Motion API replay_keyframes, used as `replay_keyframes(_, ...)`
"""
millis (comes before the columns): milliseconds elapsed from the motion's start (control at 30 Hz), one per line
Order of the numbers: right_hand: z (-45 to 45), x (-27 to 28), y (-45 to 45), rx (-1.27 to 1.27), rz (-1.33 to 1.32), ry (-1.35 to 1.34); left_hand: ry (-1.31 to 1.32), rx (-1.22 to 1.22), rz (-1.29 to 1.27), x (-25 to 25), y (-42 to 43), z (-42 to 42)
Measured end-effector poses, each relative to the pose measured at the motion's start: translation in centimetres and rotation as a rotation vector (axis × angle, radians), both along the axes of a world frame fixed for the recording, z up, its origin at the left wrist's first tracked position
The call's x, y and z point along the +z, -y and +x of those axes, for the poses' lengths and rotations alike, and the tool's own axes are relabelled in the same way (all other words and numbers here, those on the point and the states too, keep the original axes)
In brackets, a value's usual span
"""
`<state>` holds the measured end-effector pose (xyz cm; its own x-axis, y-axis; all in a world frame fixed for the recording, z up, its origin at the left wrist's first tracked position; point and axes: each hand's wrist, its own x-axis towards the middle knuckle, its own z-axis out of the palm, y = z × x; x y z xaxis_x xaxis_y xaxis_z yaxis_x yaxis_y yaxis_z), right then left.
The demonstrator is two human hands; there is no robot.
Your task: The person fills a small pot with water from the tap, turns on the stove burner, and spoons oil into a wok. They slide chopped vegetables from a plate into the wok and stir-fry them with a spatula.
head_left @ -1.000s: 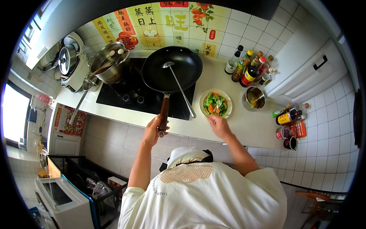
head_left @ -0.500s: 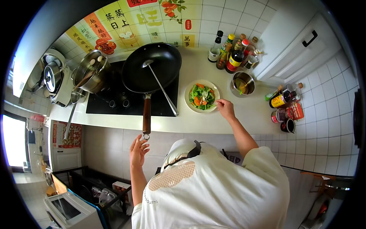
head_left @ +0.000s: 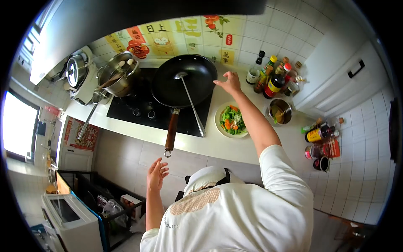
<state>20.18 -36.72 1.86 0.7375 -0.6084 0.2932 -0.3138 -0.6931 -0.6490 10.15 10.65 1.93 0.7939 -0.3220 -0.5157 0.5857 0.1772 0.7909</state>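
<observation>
My right hand [head_left: 229,83] is raised above the counter just beyond the wok's right rim, thumb and fingers apart with nothing seen in them. Below that forearm sits a white plate [head_left: 218,122] of green vegetables and orange carrot pieces [head_left: 233,119], partly covered by the arm. A black wok [head_left: 172,86] stands on the black cooktop [head_left: 126,105], its wooden handle [head_left: 171,131] pointing toward me. In the wok leans a long metal ladle [head_left: 191,101]. My left hand [head_left: 157,173], loosely open, hovers just short of the handle's end ring without touching it.
Several sauce bottles [head_left: 273,84] and a metal pot [head_left: 279,111] stand at right. Farther right are more bottles and jars [head_left: 321,147]. To the left sit a steel pot [head_left: 121,77] with wooden utensils and a strainer [head_left: 100,96]. A dark range hood [head_left: 168,14] overhangs the top.
My right hand has left the plate's right edge and moved up and left toward the wok's rim, its fingers opening. The left hand stays near the handle end. The view has shifted.
</observation>
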Motion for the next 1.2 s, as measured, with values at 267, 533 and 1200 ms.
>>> replay_keyframes(267, 1.4, -2.0, 5.7, -0.4, 0.038, -0.118, -0.115, 0.173, 0.083, -2.9, -5.0, -4.8)
replay_keyframes(533, -3.9, -3.6, 7.1, 0.038, 0.264, -0.194, -0.186, 0.169, 0.089, -5.4, -5.5, -6.8)
replay_keyframes(1200, -16.0, 4.8, -3.9, 1.344, 1.838, 0.648, -0.269, 0.006, 0.085, -9.2, -4.2, -5.6)
